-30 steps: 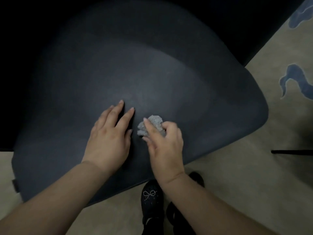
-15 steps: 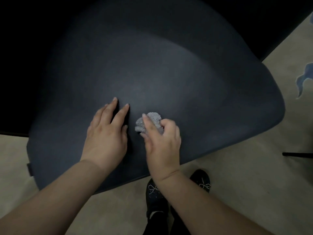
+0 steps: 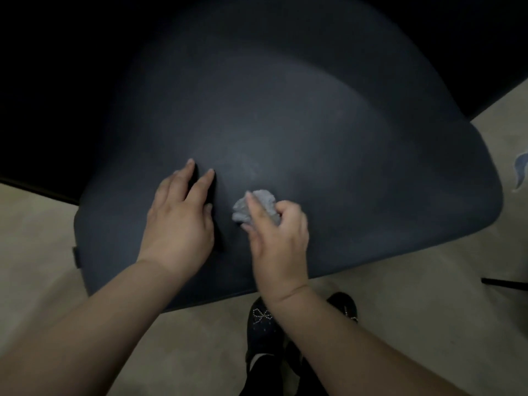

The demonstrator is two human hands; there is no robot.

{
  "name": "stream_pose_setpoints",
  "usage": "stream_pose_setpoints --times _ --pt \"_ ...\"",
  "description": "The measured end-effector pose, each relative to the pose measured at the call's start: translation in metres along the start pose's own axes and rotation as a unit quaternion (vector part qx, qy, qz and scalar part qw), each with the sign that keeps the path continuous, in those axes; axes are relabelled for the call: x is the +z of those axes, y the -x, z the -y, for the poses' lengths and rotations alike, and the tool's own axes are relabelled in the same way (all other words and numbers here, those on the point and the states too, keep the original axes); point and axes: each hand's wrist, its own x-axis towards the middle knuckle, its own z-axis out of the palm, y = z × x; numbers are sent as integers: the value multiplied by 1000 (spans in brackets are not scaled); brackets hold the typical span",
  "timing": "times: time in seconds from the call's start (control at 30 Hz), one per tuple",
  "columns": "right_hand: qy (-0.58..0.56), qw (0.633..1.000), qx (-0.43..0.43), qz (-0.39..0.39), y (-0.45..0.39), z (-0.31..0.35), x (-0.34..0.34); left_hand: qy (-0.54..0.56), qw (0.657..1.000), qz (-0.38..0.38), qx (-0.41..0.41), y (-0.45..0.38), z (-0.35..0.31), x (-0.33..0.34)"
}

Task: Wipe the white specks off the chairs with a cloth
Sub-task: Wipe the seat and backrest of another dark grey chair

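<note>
A dark blue-grey chair seat fills most of the head view. My left hand rests flat on the seat's front part, fingers straight. Just to its right, my right hand grips a crumpled grey cloth and presses it on the seat. A faint pale smear shows on the seat just above the cloth. I cannot make out single white specks in the dim light.
Beige carpet with a blue pattern lies around the chair. My black shoes stand right under the seat's front edge. A thin dark bar lies on the floor at the right. The area behind the chair is dark.
Both hands stay side by side on the seat's front part, the right still gripping the cloth. The view has shifted, so the chair sits further right in frame.
</note>
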Motion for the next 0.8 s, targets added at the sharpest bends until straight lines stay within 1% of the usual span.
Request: stream_pose_setpoints --times 0.03,0.07,0.13,0.17,0.23,0.33,0.4,0.43,0.5,0.57,0.67,0.73,0.8 --pt "-2 1000 3 -12 -7 -8 -4 2 1000 -2 -7 2 6 -1" --pt "0 999 22 -41 -16 -19 -8 2 1000 -3 -17 5 12 -3" --pt "19 990 92 -100 -34 -37 -18 2 999 -8 -39 11 26 -4" --pt "35 985 126 -114 -39 -38 -18 4 999 -12 -53 13 32 -4" --pt "59 977 160 -126 -40 -26 -7 9 997 -16 -79 17 42 -5" --pt "52 981 150 -111 -38 -3 10 15 995 -14 -97 26 50 -5" --pt "40 987 129 -81 -38 3 16 12 995 -10 -98 31 51 -4" --pt "36 992 103 -57 -36 4 16 12 995 -9 -98 33 50 -4" --pt "35 999 10 -3 -30 5 14 15 995 -11 -97 33 45 -3" --pt "34 995 -85 38 -24 1 11 14 996 -14 -89 30 36 -2" --pt "38 983 -166 68 -21 -11 3 14 998 -8 -68 22 15 0" --pt "52 979 -186 67 -22 -25 -6 23 998 -3 -55 14 -2 2" --pt "52 987 -146 38 -28 -47 -20 27 999 -1 -38 4 -17 4"
